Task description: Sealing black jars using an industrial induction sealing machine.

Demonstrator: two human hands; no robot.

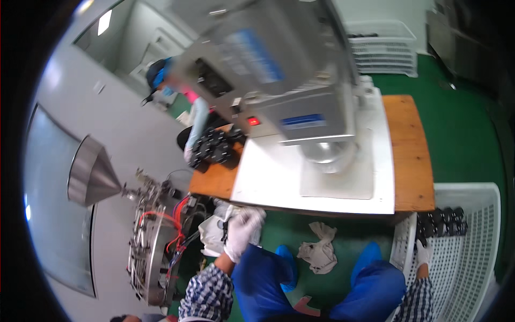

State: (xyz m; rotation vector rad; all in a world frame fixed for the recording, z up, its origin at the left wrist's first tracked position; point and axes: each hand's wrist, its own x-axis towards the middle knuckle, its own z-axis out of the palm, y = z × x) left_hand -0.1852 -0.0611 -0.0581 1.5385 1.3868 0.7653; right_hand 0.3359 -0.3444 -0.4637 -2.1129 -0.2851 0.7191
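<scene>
My left hand point(242, 231), in a white glove, is raised over my left knee, near the table's front edge; motion blurs its fingers, so I cannot tell whether it holds something. Down in the white plastic crate point(454, 277) at the right, my gloved right hand point(423, 254) touches a black container at the near edge of a group of black containers point(442, 221). Before me a metal bench-top machine point(314, 116) stands on a white board point(265, 177) on the wooden table. A round clear or shiny part point(326, 155) sits under its head.
Black containers point(215, 149) crowd the table's left end, beside a co-worker's arm point(198, 120). A filling machine with a steel hopper point(90, 173) stands left. A cloth point(320, 249) lies on the floor between my feet. Stacked white crates point(384, 52) stand at the back right.
</scene>
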